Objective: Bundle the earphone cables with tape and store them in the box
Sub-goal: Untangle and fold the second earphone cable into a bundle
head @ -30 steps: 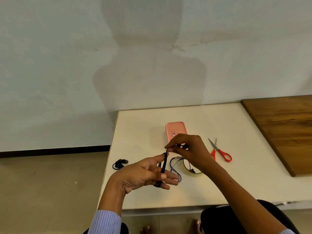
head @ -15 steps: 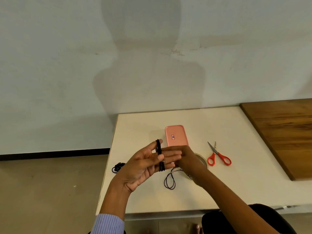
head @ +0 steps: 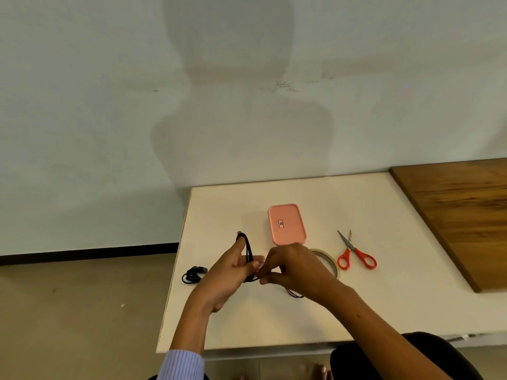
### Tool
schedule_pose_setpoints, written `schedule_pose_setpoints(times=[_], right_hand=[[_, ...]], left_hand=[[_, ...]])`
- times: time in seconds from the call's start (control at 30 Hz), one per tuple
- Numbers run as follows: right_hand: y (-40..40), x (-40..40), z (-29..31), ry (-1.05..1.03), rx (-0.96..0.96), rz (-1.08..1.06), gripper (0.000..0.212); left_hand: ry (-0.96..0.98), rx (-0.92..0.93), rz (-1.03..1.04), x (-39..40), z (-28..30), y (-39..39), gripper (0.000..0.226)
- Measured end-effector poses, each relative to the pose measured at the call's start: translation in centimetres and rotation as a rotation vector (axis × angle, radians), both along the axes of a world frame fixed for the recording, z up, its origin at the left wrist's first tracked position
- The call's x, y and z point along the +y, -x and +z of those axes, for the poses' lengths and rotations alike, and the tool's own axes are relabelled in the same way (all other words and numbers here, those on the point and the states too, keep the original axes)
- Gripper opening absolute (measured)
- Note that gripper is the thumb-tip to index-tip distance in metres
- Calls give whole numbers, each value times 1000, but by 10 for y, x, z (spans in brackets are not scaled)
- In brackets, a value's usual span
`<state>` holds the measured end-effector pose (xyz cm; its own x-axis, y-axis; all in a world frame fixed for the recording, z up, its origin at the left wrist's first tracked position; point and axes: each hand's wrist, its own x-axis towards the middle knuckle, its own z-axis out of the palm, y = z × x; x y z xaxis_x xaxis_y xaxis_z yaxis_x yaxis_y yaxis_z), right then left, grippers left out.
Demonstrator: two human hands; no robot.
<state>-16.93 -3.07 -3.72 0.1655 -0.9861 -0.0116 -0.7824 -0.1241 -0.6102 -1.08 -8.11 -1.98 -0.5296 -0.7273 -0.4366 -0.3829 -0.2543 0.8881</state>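
A black earphone cable [head: 249,252] is looped round the fingers of my left hand [head: 230,272], which is raised over the white table [head: 384,311]. My right hand [head: 295,267] pinches the cable's loose end right beside the left fingers, and a short piece of cable [head: 295,294] hangs below its wrist. A second black earphone [head: 193,274] lies coiled at the table's left edge. The pink box [head: 286,224] stands shut just beyond my hands. A tape roll [head: 327,260] lies partly hidden behind my right hand.
Red-handled scissors [head: 355,255] lie to the right of the tape roll. A brown wooden board [head: 463,215] covers the table's right side. The table's left edge drops to a beige floor [head: 82,311].
My right hand has come round from behind the left hand to its near side, laying more cable on the coil. The hanging loop has grown much shorter. The view tilted slightly.
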Motion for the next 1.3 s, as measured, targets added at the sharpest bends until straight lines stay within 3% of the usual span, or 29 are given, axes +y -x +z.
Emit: schedule_pose_setpoints(times=[0.13, 0.3, 0.6, 0.73, 0.87, 1.07, 1.2, 1.3], right_hand=[[18, -2, 7, -1, -247, -33, 16], [24, -2, 9, -14, -437, -75, 17], [31, -1, 9, 45, -636, -121, 14], [31, 1, 13, 42, -878, -195, 13], [22, 1, 12, -37, -1083, -271, 14], [8, 1, 12, -125, -1157, -268, 14], [-4, 3, 11, -195, -1031, -286, 22], [-15, 4, 12, -239, -795, -269, 29]], left_hand=[[-132, 64, -51, -2, 6, -10, 76], [-287, 129, -297, 3, 8, -13, 71], [-340, 254, -552, 0, 11, -22, 62], [-338, 440, -640, 0, 14, -23, 60], [-364, 622, -627, -1, 16, -22, 59], [-382, 799, -560, -1, 15, -17, 56], [-398, 935, -337, 1, 16, -6, 50], [-371, 925, -58, -2, 16, 0, 47]])
